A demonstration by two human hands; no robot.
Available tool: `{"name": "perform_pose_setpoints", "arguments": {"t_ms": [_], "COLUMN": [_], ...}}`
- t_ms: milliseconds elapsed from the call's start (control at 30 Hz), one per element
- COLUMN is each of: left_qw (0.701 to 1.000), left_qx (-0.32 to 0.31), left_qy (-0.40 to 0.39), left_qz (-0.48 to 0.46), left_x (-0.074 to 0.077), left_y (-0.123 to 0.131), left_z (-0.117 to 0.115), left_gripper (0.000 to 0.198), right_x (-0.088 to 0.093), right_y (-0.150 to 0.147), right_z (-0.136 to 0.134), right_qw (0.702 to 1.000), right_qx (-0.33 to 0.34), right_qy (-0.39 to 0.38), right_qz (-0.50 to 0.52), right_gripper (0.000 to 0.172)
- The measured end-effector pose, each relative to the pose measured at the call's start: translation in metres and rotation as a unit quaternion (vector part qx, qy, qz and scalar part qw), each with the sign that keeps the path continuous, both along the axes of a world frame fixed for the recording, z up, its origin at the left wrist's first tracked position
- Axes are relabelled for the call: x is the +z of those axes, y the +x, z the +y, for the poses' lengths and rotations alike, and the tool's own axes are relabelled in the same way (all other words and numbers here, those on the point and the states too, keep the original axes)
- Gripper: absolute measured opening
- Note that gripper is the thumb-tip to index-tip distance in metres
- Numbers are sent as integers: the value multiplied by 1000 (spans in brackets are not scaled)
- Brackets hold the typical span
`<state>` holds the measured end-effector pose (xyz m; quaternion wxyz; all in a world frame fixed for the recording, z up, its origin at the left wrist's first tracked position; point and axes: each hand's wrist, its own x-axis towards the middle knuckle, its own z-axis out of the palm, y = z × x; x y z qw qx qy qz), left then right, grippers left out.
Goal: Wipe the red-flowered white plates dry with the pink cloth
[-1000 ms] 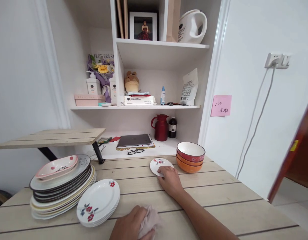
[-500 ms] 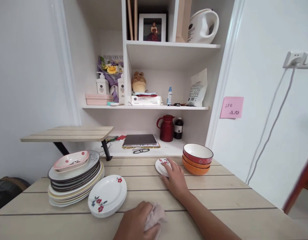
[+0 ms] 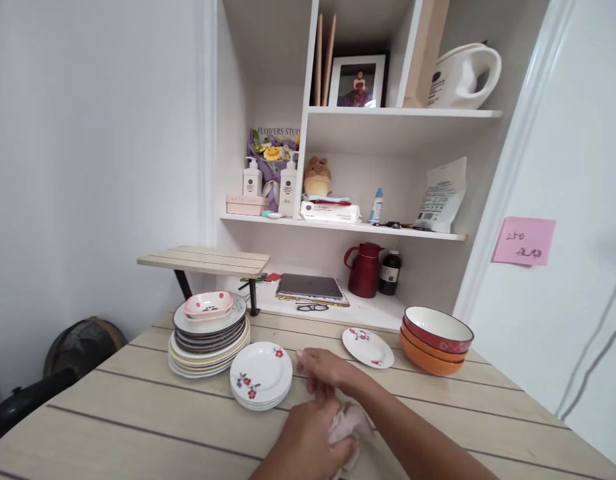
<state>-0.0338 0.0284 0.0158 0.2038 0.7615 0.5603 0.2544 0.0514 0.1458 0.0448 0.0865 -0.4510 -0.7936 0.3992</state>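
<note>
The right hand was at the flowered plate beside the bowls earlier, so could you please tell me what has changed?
The right hand has come off the lone flowered plate and moved left, close to the stack of flowered plates. The view has turned left too. The left hand still holds a crumpled cloth; the lone flowered plate stays beside the stacked bowls.
</note>
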Motion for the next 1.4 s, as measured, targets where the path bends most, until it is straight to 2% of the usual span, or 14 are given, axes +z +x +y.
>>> {"name": "perform_pose_setpoints", "arguments": {"t_ms": [100, 267, 467, 667, 900, 1067, 1233, 1400], "left_qw": [1000, 999, 999, 997, 993, 987, 978, 965], "left_qx": [2, 8, 3, -8, 1, -6, 1, 6], "left_qy": [-3, -16, -10, -18, -21, -49, -47, -46], "left_qz": [2, -38, -51, -76, -113, -152, -201, -257], "left_x": [1, 2, -1, -5, -5, -2, -4, -5], "left_y": [1, 0, -4, -9, -9, -12, -14, -13], "left_z": [-2, -4, -1, 0, 5, 8, 13, 16], "left_gripper": [31, 38, 42, 41, 31, 30, 33, 38], "right_x": [4, 4, -2, -6, -5, -8, -19, -29], "right_y": [-30, -52, -53, -51, -37, -22, 16, 65], "right_z": [4, 7, 2, 5, 18, 14, -4, -31], "right_qw": [999, 997, 997, 994, 974, 927, 843, 767], "right_qx": [-7, -23, -62, -109, -195, -267, -312, -339], "right_qy": [-21, -15, -39, -30, -14, -88, -149, -172], "right_qz": [-38, -71, -38, 1, 110, 250, 411, 517], "right_gripper": [61, 42, 33, 27, 21, 24, 29, 48]}}
